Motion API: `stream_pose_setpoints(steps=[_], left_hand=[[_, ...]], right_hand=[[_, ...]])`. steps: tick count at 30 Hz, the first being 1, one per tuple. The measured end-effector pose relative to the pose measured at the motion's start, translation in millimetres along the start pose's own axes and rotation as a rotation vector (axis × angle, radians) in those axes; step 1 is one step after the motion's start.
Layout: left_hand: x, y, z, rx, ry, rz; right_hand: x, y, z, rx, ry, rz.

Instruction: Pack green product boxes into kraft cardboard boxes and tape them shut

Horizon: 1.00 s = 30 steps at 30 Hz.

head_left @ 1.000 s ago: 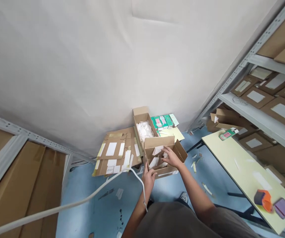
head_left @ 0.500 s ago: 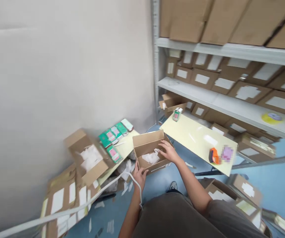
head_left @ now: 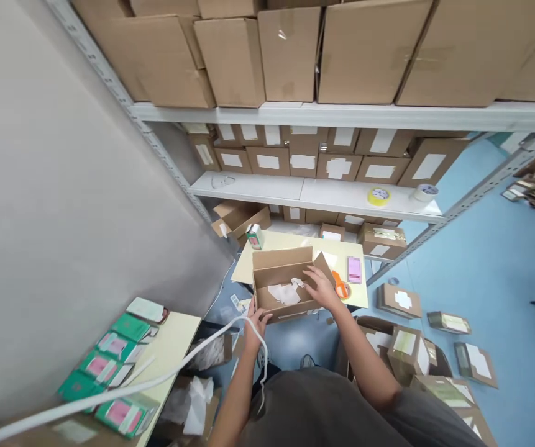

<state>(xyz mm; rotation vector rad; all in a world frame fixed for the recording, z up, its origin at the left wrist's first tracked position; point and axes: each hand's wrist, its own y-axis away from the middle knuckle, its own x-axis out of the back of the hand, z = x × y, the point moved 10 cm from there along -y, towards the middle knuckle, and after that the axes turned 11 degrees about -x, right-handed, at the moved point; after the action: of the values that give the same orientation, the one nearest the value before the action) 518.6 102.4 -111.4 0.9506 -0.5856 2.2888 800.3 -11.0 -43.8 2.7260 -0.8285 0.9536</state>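
An open cardboard box [head_left: 283, 267] is held in front of me, its flaps raised. Crumpled white paper [head_left: 286, 293] lies on its bottom. My left hand [head_left: 256, 321] is closed on the box's near left corner, thumb along the near wall. Across the right end reaches my right hand [head_left: 320, 288], its fingers inside the box and its palm against that side; the grip there is partly hidden. One scrap of the paper lies close to its fingertips.
The box is over a cream table [head_left: 267, 239] bearing a green-white carton [head_left: 255, 236], an orange tape dispenser [head_left: 340, 285] and a phone [head_left: 354, 269]. Left, another table [head_left: 178, 329] holds several green packs [head_left: 97, 366]. A white cable [head_left: 155, 385] crosses near my left arm. Shelves [head_left: 332, 192] of cartons stand ahead.
My view and body have turned right, so the shelves and the table ahead now sit centrally. The box has travelled with both hands from between the tables to over the far table.
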Motion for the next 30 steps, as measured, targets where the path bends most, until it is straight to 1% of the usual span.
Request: stream_pose_setpoints(steps=[2, 4, 7, 10, 13, 16, 19, 21, 23, 25, 28, 30], left_hand=[[-6.0, -30, -8, -0.012, 0.056, -0.019], [-11.5, -63, -21, -0.014, 0.099, -0.035], [-22.8, -119, -42, -0.046, 0.153, -0.089], [-36.9, -178, -66, -0.078, 0.204, -0.176], [-49.5, -229, -86, -0.123, 0.225, -0.263], [-60.3, -262, -101, -0.152, 0.237, -0.348], [-66.2, -278, -114, -0.158, 0.265, -0.406], [-64.2, -285, -123, -0.161, 0.307, -0.413], [-55.6, -295, -135, -0.14, 0.356, -0.386], [-41.9, -310, -152, -0.101, 0.387, -0.348], [-14.0, -344, -187, 0.009, 0.313, -0.282], [6.2, -372, -206, 0.069, 0.226, -0.243]], right_hand=[[6, -5, 8, -0.03, 0.003, 0.029], [9, -12, 14, -0.057, 0.011, 0.051], [9, -27, 21, -0.107, 0.012, 0.092], [0, -50, 24, -0.153, -0.019, 0.137], [-20, -80, 19, -0.196, -0.1, 0.174], [-56, -119, 11, -0.263, -0.262, 0.178], [-109, -170, 2, -0.364, -0.527, 0.104], [-148, -210, -8, -0.406, -0.692, 0.037], [-182, -253, -16, -0.441, -0.777, 0.008], [-212, -293, -19, -0.506, -0.819, 0.013], [-252, -340, -17, -0.594, -0.787, 0.013], [-271, -363, -22, -0.55, -0.724, -0.005]])
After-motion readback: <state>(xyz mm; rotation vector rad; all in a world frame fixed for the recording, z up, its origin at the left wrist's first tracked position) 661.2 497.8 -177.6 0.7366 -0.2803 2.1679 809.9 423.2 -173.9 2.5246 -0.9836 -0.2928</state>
